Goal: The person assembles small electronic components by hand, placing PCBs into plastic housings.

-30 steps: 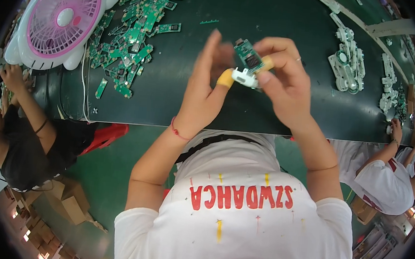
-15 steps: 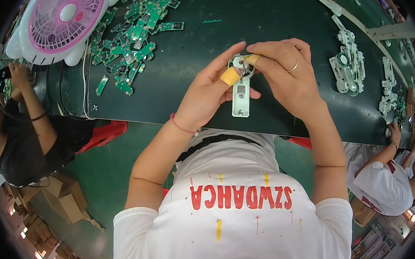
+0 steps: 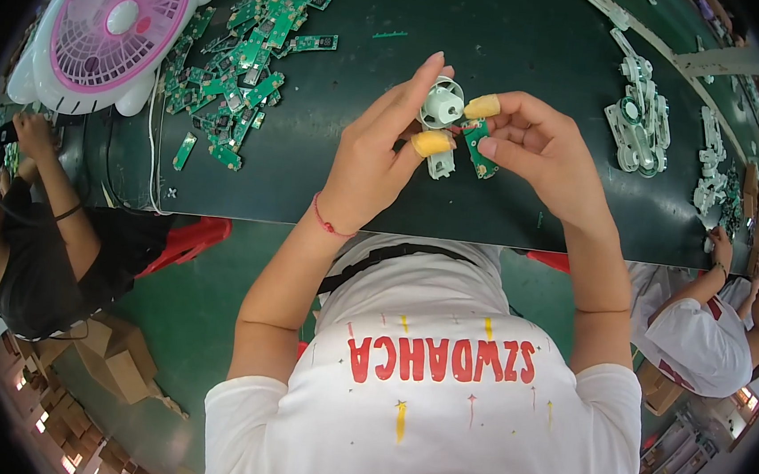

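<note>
My left hand (image 3: 373,152), a yellow cover on its thumb, is closed around a pale white plastic housing (image 3: 443,108) with a round, wheel-like head. The housing's narrow handle end pokes out below the thumb, partly hidden by it. Between the thumb and fingers of my right hand (image 3: 551,157) is a small green circuit board (image 3: 478,151), held just right of the housing. A short red wire seems to run between the two. Yellow also wraps a fingertip of the right hand. Both hands are above the dark green tabletop (image 3: 373,201).
Loose green circuit boards (image 3: 255,58) lie heaped at the left, beside a white and pink fan (image 3: 122,16) with a white cable. White plastic housings (image 3: 638,124) are piled at the right, near a pale curved edge. Other people sit working on both sides.
The housing has turned and tilted in my left hand, its handle now less exposed. My right hand has moved off its round head and now shows the circuit board held beside it.
</note>
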{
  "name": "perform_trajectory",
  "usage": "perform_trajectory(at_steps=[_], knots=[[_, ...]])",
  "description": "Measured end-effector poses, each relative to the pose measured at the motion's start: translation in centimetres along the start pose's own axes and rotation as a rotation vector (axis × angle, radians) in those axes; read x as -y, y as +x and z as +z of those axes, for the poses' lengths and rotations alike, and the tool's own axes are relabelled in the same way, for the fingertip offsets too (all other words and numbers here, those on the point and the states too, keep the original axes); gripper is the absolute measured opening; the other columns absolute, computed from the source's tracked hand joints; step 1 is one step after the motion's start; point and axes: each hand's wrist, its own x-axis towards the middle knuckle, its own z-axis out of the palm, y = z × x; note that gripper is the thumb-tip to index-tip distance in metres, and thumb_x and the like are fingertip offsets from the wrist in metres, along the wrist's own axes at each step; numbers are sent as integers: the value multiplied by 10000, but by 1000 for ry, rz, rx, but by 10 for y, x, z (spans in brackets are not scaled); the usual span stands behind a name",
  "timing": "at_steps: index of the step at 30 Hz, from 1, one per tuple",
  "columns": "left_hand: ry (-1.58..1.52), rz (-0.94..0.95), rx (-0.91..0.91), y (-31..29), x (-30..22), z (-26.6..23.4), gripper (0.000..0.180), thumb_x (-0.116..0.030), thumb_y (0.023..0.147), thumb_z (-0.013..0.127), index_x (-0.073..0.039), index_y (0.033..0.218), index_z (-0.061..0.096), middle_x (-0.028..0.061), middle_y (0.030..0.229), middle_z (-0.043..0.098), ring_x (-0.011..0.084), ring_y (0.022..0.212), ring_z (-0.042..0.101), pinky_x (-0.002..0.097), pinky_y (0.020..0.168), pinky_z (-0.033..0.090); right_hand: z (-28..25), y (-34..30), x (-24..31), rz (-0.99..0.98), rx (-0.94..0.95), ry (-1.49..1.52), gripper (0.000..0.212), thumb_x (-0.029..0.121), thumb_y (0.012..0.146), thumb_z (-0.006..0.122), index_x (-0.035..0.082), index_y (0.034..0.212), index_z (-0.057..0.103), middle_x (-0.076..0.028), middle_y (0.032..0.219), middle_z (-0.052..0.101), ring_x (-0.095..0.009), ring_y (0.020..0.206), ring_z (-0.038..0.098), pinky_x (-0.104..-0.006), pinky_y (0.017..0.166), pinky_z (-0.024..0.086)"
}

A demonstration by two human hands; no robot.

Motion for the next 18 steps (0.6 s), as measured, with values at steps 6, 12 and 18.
perform_trajectory(at_steps=[6,12,18], knots=[[97,-26,-22,2,-2,1,654,51,783,600,-119,1371,369,104,1182,572,165,873,612,264,694,525,4,3,-2,-65,-36,37,256,22,824,614,-4,1069,545,-54,914,608,-118,859,587,-259,745,483],[-179,-124,-5,7,-4,-2,575,47,850,520,-93,1381,348,98,1200,571,105,898,589,222,640,514,19,7,-17,-226,-77,207,225,4,828,615,-1,1040,540,-57,934,608,-121,867,584,-262,745,484],[-215,-200,-8,7,-9,-4,515,11,901,445,-59,1392,304,136,1272,512,134,981,581,198,661,522,24,8,-26,-306,-133,-124,223,-11,824,604,-6,1035,531,-79,968,578,-136,863,584,-276,727,496]])
